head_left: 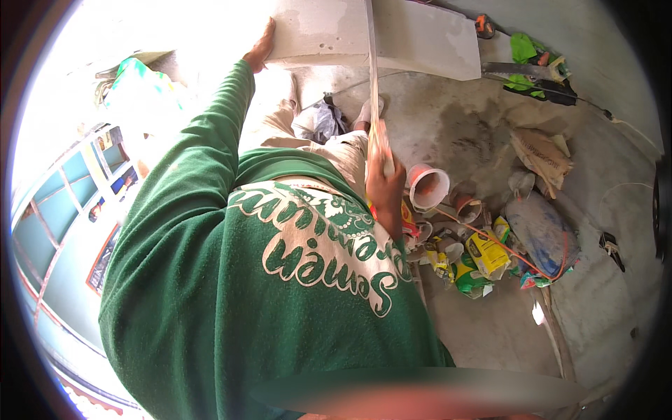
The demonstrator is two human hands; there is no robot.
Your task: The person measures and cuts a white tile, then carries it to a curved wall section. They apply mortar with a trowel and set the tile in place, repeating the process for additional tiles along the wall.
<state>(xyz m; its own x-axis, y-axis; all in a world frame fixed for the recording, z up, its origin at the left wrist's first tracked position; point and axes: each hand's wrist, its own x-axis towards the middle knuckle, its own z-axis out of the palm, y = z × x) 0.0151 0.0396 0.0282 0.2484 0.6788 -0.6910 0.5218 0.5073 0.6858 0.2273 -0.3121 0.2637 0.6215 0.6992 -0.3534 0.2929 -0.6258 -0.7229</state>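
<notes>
A long pale block [318, 31], seemingly aerated concrete, lies crosswise at the top of the head view. My left hand [262, 46] presses flat against its left end with fingers stretched. Closed around a handle, my right hand [383, 183] grips a hand saw and is slightly blurred by motion. The saw's thin blade [372, 66] is seen edge-on and crosses the block near its middle. How deep the blade sits in the block I cannot tell.
An orange tape measure [484, 26] and a second saw [518, 69] lie beyond the block's right end. Right of me are a pinkish bucket [428, 187], torn yellow packets [488, 253], a grey-blue sack [542, 234] and brown paper [539, 157]. A plastic bag [327, 120] lies between my feet.
</notes>
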